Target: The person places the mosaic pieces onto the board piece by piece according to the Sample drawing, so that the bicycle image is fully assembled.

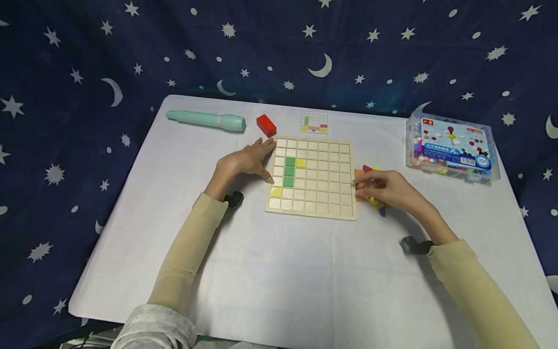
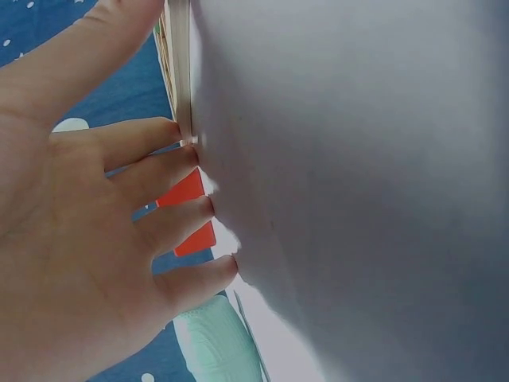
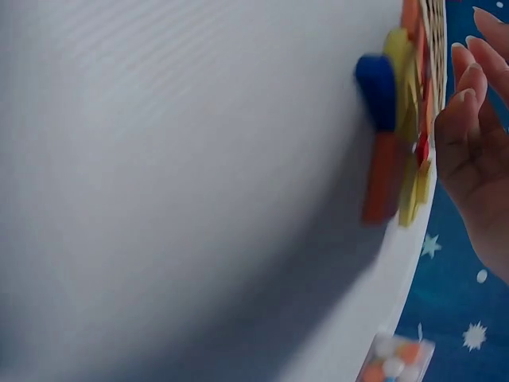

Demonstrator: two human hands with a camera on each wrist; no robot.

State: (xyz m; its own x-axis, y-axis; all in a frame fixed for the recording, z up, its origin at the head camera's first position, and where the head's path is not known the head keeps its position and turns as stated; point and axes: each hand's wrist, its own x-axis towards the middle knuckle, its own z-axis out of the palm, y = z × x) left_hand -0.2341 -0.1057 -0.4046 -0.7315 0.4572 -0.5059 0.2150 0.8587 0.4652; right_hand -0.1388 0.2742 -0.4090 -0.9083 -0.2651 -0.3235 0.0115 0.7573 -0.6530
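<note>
A square wooden grid board [image 1: 322,183] lies mid-table, with green square tiles [image 1: 289,171] in one column and two yellow pieces, one upper [image 1: 301,163] and one lower [image 1: 276,192]. My left hand [image 1: 247,157] rests at the board's left edge, fingers spread and thumb touching the rim; the left wrist view shows its fingertips [image 2: 205,208] down on the tabletop. At the right edge, my right hand [image 1: 388,188] hovers over a small heap of coloured pieces [image 3: 407,119], orange, yellow, red and blue. Its fingers [image 3: 471,83] bend loosely, with nothing visible between them.
A small pattern card [image 1: 314,122] lies behind the board, and a red block [image 1: 266,125] sits by its far left corner. Further left is a teal tube-shaped object [image 1: 207,120]. A clear plastic box [image 1: 453,145] of coloured parts stands at the back right.
</note>
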